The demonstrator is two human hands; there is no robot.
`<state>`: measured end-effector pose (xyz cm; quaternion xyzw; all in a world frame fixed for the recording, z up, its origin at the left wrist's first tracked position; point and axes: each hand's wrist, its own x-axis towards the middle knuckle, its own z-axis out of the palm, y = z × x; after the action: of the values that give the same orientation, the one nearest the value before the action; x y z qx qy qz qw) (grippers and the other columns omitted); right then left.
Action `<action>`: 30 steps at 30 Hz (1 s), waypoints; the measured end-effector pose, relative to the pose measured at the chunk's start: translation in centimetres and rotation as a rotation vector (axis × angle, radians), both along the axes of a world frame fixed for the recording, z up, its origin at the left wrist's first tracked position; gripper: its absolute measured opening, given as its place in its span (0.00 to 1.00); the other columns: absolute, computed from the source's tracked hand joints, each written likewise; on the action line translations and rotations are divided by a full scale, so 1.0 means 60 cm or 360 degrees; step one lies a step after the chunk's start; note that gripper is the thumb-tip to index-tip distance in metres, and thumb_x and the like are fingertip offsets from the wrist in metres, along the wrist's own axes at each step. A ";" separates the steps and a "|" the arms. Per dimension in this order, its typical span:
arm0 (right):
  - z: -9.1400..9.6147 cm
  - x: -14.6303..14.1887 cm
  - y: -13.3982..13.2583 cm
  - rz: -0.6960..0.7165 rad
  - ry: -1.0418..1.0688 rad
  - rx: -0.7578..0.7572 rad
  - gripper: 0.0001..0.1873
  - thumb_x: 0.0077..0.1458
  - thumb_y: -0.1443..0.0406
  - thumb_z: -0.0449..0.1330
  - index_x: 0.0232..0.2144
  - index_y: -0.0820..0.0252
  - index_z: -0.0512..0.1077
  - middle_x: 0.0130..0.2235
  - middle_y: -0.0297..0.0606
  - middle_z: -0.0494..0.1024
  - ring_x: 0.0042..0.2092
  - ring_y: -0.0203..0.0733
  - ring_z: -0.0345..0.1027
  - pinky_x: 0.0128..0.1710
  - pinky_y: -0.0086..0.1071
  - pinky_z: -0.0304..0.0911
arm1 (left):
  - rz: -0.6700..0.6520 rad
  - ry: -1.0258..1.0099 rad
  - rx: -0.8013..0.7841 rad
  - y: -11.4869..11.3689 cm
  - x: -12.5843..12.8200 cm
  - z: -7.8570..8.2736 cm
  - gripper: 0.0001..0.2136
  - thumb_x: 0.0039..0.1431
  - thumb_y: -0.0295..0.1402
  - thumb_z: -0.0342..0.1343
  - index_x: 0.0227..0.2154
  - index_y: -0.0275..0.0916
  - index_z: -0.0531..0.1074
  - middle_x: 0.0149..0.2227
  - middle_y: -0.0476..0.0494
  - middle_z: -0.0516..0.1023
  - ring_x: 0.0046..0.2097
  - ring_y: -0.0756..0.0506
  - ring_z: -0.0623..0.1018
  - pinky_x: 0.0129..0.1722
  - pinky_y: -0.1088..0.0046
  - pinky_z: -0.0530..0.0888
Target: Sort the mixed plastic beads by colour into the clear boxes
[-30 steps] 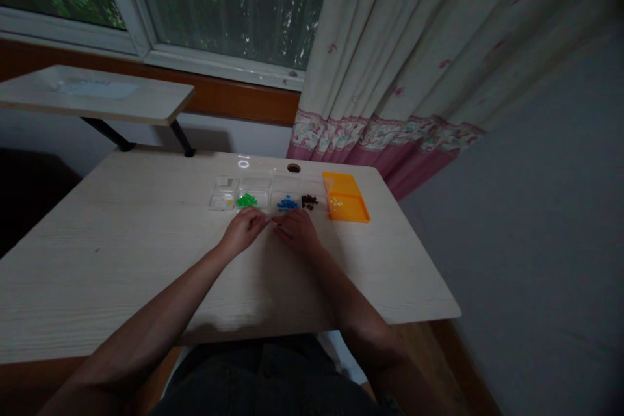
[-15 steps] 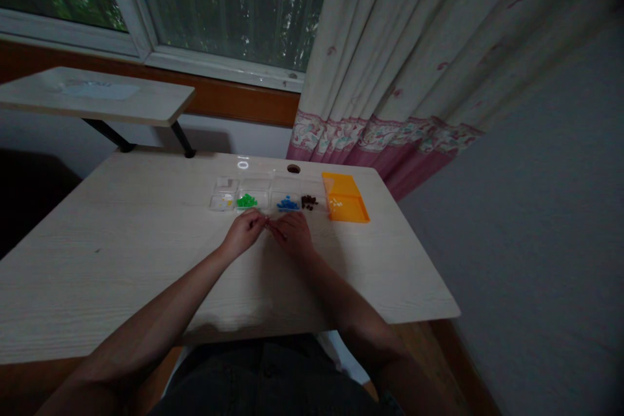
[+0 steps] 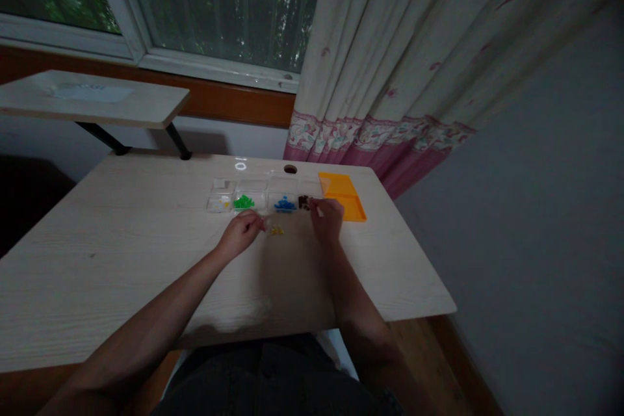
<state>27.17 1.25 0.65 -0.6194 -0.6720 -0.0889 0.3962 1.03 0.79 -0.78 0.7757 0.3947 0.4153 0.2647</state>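
Note:
My left hand point(image 3: 240, 232) is closed in a pinch just in front of the green beads point(image 3: 244, 202). Whatever its fingertips hold is too small to make out. To the right, my right hand point(image 3: 327, 219) reaches over the dark brown beads point(image 3: 305, 202), thumb and fingers drawn together at their clear box; I cannot make out what is between them. Blue beads point(image 3: 285, 204) fill part of another clear box between the two hands. A few small yellow pieces point(image 3: 277, 231) lie loose on the table, right of my left fingertips.
An open orange box point(image 3: 345, 186) lies beside my right hand, partly covered by it. At the row's left end stands a small clear box point(image 3: 213, 205) with white and yellow bits. A raised shelf point(image 3: 160, 107) stands at the back left of the table point(image 3: 146, 260).
My right hand has left my left hand and moved right to the dark brown beads. The yellow pieces on the table have come into view. My left hand has stayed nearly still.

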 end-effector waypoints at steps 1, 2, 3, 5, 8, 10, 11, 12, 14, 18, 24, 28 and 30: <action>0.003 0.025 0.004 -0.0166 0.0010 -0.0083 0.14 0.63 0.60 0.54 0.37 0.57 0.80 0.37 0.41 0.82 0.42 0.44 0.69 0.46 0.38 0.57 | 0.0010 0.0000 0.0002 0.001 -0.001 0.000 0.17 0.67 0.36 0.48 0.26 0.38 0.75 0.27 0.46 0.71 0.33 0.48 0.72 0.34 0.73 0.67; 0.006 0.048 0.007 -0.0322 0.0011 -0.0171 0.16 0.63 0.59 0.53 0.37 0.58 0.80 0.38 0.42 0.81 0.44 0.45 0.68 0.47 0.39 0.56 | 0.0016 0.0006 0.0001 0.001 -0.003 0.000 0.16 0.67 0.36 0.49 0.26 0.38 0.76 0.27 0.46 0.71 0.32 0.48 0.72 0.34 0.73 0.67; 0.007 0.068 0.008 -0.0478 0.0018 -0.0250 0.16 0.62 0.59 0.53 0.37 0.58 0.80 0.39 0.43 0.81 0.45 0.47 0.67 0.47 0.39 0.55 | 0.0018 0.0013 -0.0003 0.002 -0.004 -0.001 0.16 0.66 0.35 0.49 0.26 0.38 0.76 0.27 0.46 0.71 0.32 0.48 0.72 0.34 0.73 0.67; 0.006 0.095 0.007 -0.0687 0.0021 -0.0381 0.17 0.62 0.59 0.52 0.37 0.59 0.80 0.41 0.44 0.81 0.47 0.48 0.65 0.47 0.40 0.54 | 0.0012 0.0022 -0.0009 0.003 -0.005 -0.001 0.16 0.66 0.35 0.49 0.26 0.39 0.76 0.27 0.46 0.71 0.33 0.48 0.73 0.34 0.73 0.68; -0.002 0.107 0.003 -0.0813 -0.0029 -0.0524 0.17 0.61 0.59 0.53 0.37 0.58 0.80 0.43 0.46 0.80 0.48 0.51 0.63 0.46 0.41 0.53 | 0.0003 0.0020 -0.0004 0.003 -0.007 0.000 0.16 0.66 0.35 0.49 0.26 0.39 0.76 0.28 0.46 0.72 0.34 0.48 0.73 0.35 0.73 0.68; -0.009 0.106 0.001 -0.0812 -0.0080 -0.0597 0.17 0.60 0.59 0.53 0.37 0.59 0.81 0.44 0.48 0.79 0.49 0.51 0.63 0.46 0.42 0.54 | -0.0002 0.0021 0.0002 0.003 -0.007 0.000 0.16 0.66 0.35 0.49 0.26 0.39 0.76 0.28 0.46 0.72 0.34 0.48 0.73 0.35 0.73 0.68; -0.011 0.105 0.000 -0.0801 -0.0095 -0.0624 0.17 0.60 0.59 0.53 0.38 0.60 0.81 0.45 0.48 0.79 0.49 0.52 0.63 0.46 0.42 0.54 | -0.0003 0.0022 0.0004 0.003 -0.007 0.001 0.16 0.66 0.35 0.49 0.26 0.39 0.76 0.28 0.46 0.72 0.34 0.48 0.73 0.35 0.73 0.68; -0.012 0.104 0.000 -0.0788 -0.0101 -0.0641 0.18 0.60 0.59 0.53 0.37 0.60 0.81 0.44 0.48 0.79 0.49 0.52 0.63 0.46 0.42 0.55 | -0.0004 0.0021 0.0005 0.003 -0.008 0.001 0.16 0.66 0.35 0.49 0.26 0.39 0.76 0.28 0.46 0.72 0.34 0.48 0.73 0.35 0.73 0.68; -0.012 0.105 0.000 -0.0774 -0.0088 -0.0631 0.19 0.61 0.59 0.52 0.37 0.60 0.81 0.43 0.48 0.79 0.48 0.51 0.64 0.45 0.41 0.56 | -0.0003 0.0022 0.0008 0.004 -0.009 0.000 0.15 0.66 0.35 0.49 0.26 0.39 0.76 0.29 0.45 0.73 0.35 0.48 0.73 0.36 0.72 0.69; -0.005 0.111 0.006 -0.0649 0.0075 -0.0401 0.21 0.63 0.58 0.49 0.36 0.61 0.80 0.39 0.46 0.80 0.44 0.47 0.67 0.46 0.39 0.59 | -0.0015 0.0053 0.0017 0.005 -0.009 -0.004 0.15 0.67 0.35 0.48 0.27 0.39 0.76 0.30 0.45 0.73 0.36 0.48 0.73 0.38 0.72 0.69; -0.007 0.074 0.018 -0.0214 0.0307 -0.0002 0.22 0.64 0.55 0.49 0.33 0.61 0.79 0.36 0.44 0.81 0.39 0.44 0.70 0.45 0.38 0.63 | -0.0092 0.0209 0.0096 0.001 -0.005 -0.007 0.11 0.65 0.36 0.51 0.35 0.38 0.76 0.34 0.43 0.73 0.39 0.45 0.72 0.40 0.69 0.69; -0.016 0.010 0.013 0.0118 0.0167 0.0023 0.17 0.63 0.59 0.54 0.31 0.59 0.79 0.32 0.41 0.80 0.36 0.42 0.70 0.41 0.36 0.63 | -0.0158 0.0370 0.0110 -0.003 -0.003 -0.006 0.08 0.62 0.36 0.56 0.40 0.40 0.76 0.37 0.43 0.73 0.42 0.44 0.73 0.45 0.66 0.69; -0.022 -0.021 0.008 0.0311 0.0079 0.0034 0.14 0.62 0.60 0.55 0.31 0.58 0.79 0.32 0.40 0.80 0.36 0.42 0.70 0.41 0.35 0.62 | -0.0148 0.0441 0.0119 -0.004 0.000 -0.006 0.09 0.60 0.38 0.58 0.40 0.40 0.75 0.38 0.42 0.74 0.44 0.42 0.73 0.47 0.65 0.69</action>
<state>25.91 1.71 -0.66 -0.5485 -0.7183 -0.0416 0.4259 1.01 0.58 -1.15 0.8524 0.3753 0.3059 0.1975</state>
